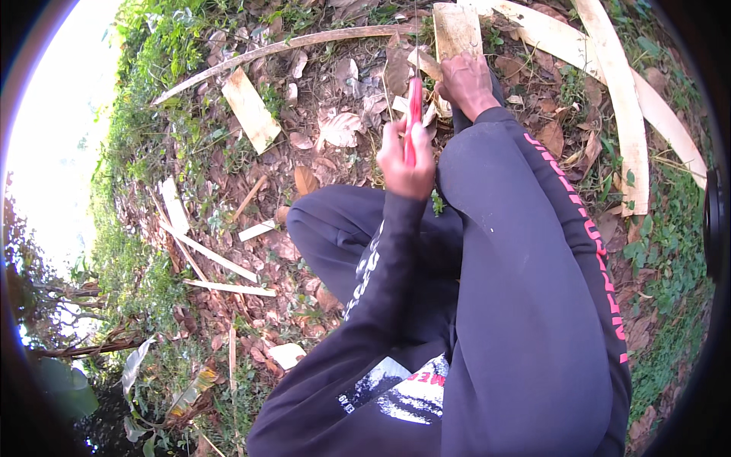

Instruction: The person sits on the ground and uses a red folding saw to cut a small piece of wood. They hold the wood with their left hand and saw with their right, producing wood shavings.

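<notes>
My left hand [407,161] is wrapped round the red handle of a thin-bladed tool [414,107]. Its blade points away from me and shows almost edge-on, so I cannot tell whether it is a knife or a saw. To the right, my right hand [466,82] is closed on the near end of a pale wooden board [457,29], its knuckles up and the fingertips hidden. A small pale wood piece [425,64] lies between the blade and that hand. The blade passes just left of the board.
Long curved wooden strips [626,114] lie at the right, another thin strip [282,47] at the far left. A short board [251,110] and several offcuts [217,255] rest on leaf-strewn ground [335,156]. My bent right knee [480,156] is close beneath both hands.
</notes>
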The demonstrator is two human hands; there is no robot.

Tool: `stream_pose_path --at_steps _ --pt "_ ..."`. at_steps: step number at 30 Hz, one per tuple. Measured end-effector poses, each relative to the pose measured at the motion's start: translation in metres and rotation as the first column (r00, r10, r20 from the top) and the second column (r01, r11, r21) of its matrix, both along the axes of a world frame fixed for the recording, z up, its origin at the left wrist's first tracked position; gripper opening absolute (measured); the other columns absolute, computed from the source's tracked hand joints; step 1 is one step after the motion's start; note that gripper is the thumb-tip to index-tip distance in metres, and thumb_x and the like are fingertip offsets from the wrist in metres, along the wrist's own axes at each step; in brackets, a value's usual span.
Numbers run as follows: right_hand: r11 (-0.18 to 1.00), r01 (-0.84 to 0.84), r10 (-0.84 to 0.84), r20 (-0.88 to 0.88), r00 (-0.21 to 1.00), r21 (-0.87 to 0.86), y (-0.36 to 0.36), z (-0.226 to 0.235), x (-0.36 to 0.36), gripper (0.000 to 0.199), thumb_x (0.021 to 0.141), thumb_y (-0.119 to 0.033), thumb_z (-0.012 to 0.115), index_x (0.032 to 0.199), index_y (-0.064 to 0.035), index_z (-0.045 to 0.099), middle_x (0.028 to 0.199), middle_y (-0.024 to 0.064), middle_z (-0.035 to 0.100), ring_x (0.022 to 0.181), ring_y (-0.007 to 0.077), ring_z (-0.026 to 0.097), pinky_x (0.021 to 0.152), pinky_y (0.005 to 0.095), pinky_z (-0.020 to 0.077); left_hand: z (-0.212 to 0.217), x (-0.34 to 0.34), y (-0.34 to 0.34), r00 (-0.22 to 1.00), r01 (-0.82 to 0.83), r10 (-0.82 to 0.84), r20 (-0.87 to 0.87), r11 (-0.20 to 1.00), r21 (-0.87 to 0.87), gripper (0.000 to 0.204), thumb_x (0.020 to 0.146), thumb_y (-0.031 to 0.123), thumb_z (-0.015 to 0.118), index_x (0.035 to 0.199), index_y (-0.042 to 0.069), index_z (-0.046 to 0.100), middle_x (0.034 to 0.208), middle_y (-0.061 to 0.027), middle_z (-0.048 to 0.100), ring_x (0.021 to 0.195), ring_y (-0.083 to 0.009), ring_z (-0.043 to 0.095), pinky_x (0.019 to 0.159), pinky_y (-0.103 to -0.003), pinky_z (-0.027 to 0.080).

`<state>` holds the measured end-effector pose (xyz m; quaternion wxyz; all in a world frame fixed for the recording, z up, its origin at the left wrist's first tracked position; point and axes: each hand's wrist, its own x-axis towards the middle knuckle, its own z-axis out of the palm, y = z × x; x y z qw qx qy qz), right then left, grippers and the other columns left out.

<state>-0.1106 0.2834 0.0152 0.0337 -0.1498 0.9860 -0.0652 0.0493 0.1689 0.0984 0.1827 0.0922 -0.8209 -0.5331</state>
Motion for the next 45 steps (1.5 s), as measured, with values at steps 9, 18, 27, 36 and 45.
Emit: stream_pose_path --at_steps 9,18,27,36,45 --pt "0.999 0.046 -0.046 -0.043 0.998 -0.008 0.013 -0.007 0.004 0.02 0.08 -0.023 0.069 0.093 -0.0081 0.069 0.096 0.0124 0.069 0.109 0.0255 0.062 0.101 0.0492 0.042 0.036 0.106 -0.009 0.987 -0.039 -0.002 0.164 0.968 0.249 0.024 0.1 0.016 0.052 0.103 -0.007 0.056 0.066 -0.0011 0.054 0.052 -0.0028 0.042 0.049 -0.019 0.035" --pt "0.999 0.016 -0.016 -0.003 1.0 -0.028 0.012 0.004 0.003 0.014 0.081 -0.017 0.067 0.094 -0.0121 0.072 0.092 0.0089 0.07 0.102 0.0244 0.065 0.092 0.0439 0.0452 0.006 0.059 -0.009 0.998 0.036 -0.042 0.044 0.99 0.135 0.023 0.099 0.014 0.055 0.106 -0.007 0.058 0.073 -0.0035 0.062 0.06 -0.0061 0.051 0.055 -0.022 0.04" --pt "0.996 0.015 -0.023 -0.093 0.995 -0.083 0.008 0.005 0.001 0.021 0.077 -0.026 0.073 0.086 -0.0075 0.071 0.086 0.0116 0.071 0.093 0.0248 0.067 0.09 0.0432 0.0471 -0.008 0.002 0.013 0.999 0.03 -0.031 0.025 0.998 0.055 0.021 0.096 0.013 0.06 0.103 -0.006 0.057 0.069 -0.0108 0.064 0.058 -0.0104 0.057 0.054 -0.028 0.045" --pt "0.998 0.018 -0.021 0.042 0.999 0.068 0.009 0.006 -0.007 0.028 0.078 -0.034 0.076 0.089 -0.0087 0.071 0.087 0.0107 0.07 0.088 0.0242 0.067 0.086 0.0423 0.0499 -0.005 0.042 -0.006 1.0 0.012 -0.01 -0.012 0.994 0.106 0.021 0.094 0.012 0.059 0.105 -0.006 0.058 0.062 -0.0115 0.062 0.053 -0.0159 0.061 0.051 -0.031 0.047" --pt "1.0 -0.008 0.007 -0.038 0.999 -0.015 0.015 0.005 0.006 0.037 0.075 -0.04 0.078 0.091 -0.0073 0.072 0.09 0.0154 0.07 0.098 0.0303 0.065 0.09 0.0446 0.0471 0.028 0.08 -0.01 0.998 0.021 -0.026 0.053 0.996 0.092 0.021 0.093 0.008 0.06 0.108 -0.007 0.059 0.066 -0.0097 0.066 0.057 -0.0126 0.065 0.054 -0.027 0.049"
